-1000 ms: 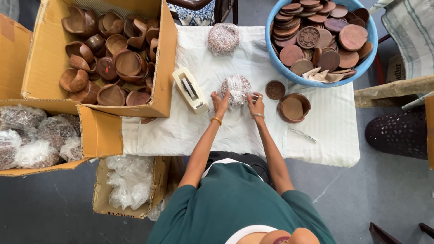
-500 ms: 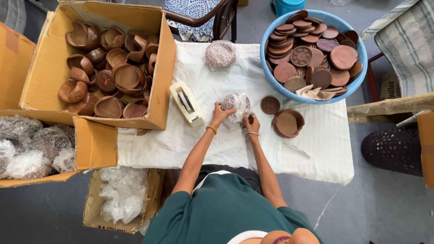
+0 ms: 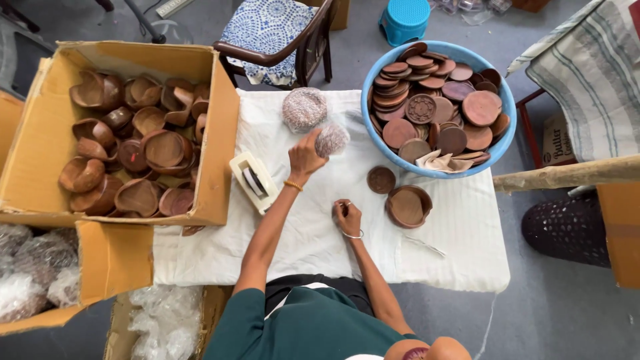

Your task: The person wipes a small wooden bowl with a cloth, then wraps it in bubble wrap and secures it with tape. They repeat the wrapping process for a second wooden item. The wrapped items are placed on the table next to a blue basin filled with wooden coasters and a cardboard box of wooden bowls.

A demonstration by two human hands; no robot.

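Brown wood, white cloth and blue accents at a packing table.

Dark brown wooden dishes point(image 3: 127, 150) fill a tan cardboard box point(image 3: 220, 133); reddish-brown lids point(image 3: 440, 100) (one with a carved floral pattern) fill a bright blue basin point(image 3: 507, 127). The table cloth point(image 3: 320, 233) is white, the chair cushion point(image 3: 267, 30) blue-and-white patterned, the stool point(image 3: 405, 17) turquoise, the person's shirt point(image 3: 307, 327) dark green.

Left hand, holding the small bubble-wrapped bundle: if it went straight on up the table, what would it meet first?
Probably the larger round bubble-wrapped bundle on the white cloth, just beyond the left hand and its small wrapped bundle. Height above the table is unclear.
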